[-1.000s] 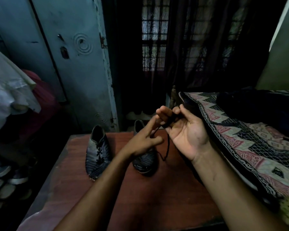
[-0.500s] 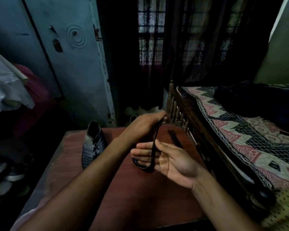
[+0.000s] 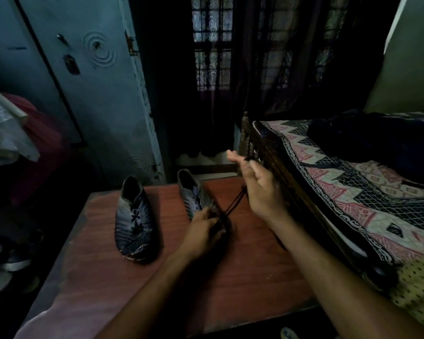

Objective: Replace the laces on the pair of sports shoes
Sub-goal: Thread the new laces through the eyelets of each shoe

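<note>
Two shoes on the red-brown table [image 3: 123,297]: left shoe [image 3: 134,218] laced, standing apart and untouched; right shoe [image 3: 196,196] is the one being worked, just beside the bed [image 3: 353,192]. Left hand [image 3: 206,232] sits on its toe end, fingers curled round the black lace [image 3: 233,204] where it leaves the shoe. Right hand [image 3: 257,189] is raised above and to the right, fingers curled with the lace pinched at the top, index partly extended; exact pinch point is too dark to read. Lace runs taut in a double strand from the lower hand up-right to the upper hand. Looks like a pull-through or pull-out at the toe eyelets, can't tell which in this light. To do it well: left hand pins the shoe flat so it doesn't skid, right hand draws along the line of the strand, both strands evenly tensioned, no sideways yank on the eyelet. Both shoes lie parallel, long axis running away from the person, toes toward the person, heel openings toward the door [image 3: 96,94].
</note>
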Tool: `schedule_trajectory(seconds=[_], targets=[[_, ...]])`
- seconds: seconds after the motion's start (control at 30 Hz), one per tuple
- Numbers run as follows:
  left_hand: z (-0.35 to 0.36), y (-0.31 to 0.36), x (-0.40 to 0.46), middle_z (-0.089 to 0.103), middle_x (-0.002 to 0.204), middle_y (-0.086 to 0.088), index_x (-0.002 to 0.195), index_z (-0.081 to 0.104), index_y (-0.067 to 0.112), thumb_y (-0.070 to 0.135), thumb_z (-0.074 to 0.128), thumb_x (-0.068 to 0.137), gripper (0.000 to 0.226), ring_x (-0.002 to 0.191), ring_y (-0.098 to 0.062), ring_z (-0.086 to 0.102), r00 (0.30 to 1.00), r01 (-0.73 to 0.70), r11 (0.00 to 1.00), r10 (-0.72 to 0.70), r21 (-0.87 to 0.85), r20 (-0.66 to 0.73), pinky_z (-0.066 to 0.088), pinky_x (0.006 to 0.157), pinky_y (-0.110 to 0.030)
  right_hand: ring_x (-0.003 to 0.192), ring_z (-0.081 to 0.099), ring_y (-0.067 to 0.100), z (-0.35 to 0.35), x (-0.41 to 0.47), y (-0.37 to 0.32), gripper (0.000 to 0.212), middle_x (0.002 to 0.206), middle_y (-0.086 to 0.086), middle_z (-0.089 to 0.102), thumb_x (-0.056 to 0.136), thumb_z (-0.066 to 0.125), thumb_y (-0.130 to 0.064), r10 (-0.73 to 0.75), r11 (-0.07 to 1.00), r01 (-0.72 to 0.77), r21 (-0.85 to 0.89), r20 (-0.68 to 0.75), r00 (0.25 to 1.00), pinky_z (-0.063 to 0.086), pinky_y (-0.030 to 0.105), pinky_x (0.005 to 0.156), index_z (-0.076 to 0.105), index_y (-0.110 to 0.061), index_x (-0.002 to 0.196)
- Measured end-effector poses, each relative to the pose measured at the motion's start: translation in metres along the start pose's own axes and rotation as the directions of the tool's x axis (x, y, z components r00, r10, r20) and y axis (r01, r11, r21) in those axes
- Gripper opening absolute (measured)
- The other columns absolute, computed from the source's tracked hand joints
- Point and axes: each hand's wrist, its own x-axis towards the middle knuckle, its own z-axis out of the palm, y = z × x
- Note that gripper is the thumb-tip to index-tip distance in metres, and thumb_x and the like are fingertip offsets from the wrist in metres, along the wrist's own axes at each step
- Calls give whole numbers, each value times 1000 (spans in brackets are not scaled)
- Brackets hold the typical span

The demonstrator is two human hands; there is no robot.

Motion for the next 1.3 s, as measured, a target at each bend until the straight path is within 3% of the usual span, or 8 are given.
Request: schedule_trajectory(seconds=[0.13,0.27,0.4,0.77,0.97,1.07,1.17,1.3], targets=[[2,2,-7,47,149,-4,148,46,20,39,83,77,82,135,-26,44,992,106,994,-104,21,-69,33,117,-53,100,67,30,-9,6,34,38,96,13,71,105,35,-25,-142,632,333,-700,318,937,34,43,117,68,-7,101],[-3,-4,-3,34,163,-1,161,22,23,36,89,75,110,147,-20,34,979,199,969,-204,-144,-19,29,122,-44,109,65,36,-26,5,18,27,116,18,68,102,43,-17,591,347,198,-917,378,712,48,40,100,66,-6,112],[-7,-3,3,38,161,-4,162,20,23,34,90,75,112,147,-23,36,966,258,947,-252,-189,55,33,120,-44,113,61,36,-20,-1,-13,32,127,20,63,106,43,-26,777,377,115,-919,381,501,40,28,78,62,-5,122],[-13,-6,10,38,159,-9,160,25,22,38,87,78,104,144,-27,40,944,305,945,-285,-114,167,31,121,-44,91,65,39,-27,42,-57,28,95,16,67,107,41,-25,114,446,126,-886,197,974,32,34,66,62,-8,98],[-17,-3,16,30,162,-10,162,19,18,39,84,81,105,148,-29,32,923,326,944,-307,-47,232,22,124,-44,122,61,21,-16,38,-53,39,119,16,70,107,37,-24,-274,823,194,-535,-74,959,43,40,111,67,1,110],[-22,-1,19,29,161,-11,162,18,15,40,86,79,110,149,-30,31,905,352,935,-330,-38,270,27,122,-40,135,51,22,-2,40,-55,37,132,18,64,106,38,-16,-337,765,274,-583,1,942,27,45,122,66,5,114],[-24,-5,17,38,155,-7,157,29,17,42,89,74,105,144,-26,40,891,397,913,-359,-96,278,35,119,-40,113,66,32,-7,42,-60,23,105,17,73,101,48,-13,-164,440,298,-847,250,954,27,47,121,68,-2,103],[-23,-8,12,50,147,2,147,41,21,38,91,70,93,136,-17,50,908,391,899,-340,-199,246,42,114,-38,112,64,34,-38,39,-79,31,123,17,66,96,47,-8,596,232,135,-963,250,763,44,35,86,64,-6,121]])
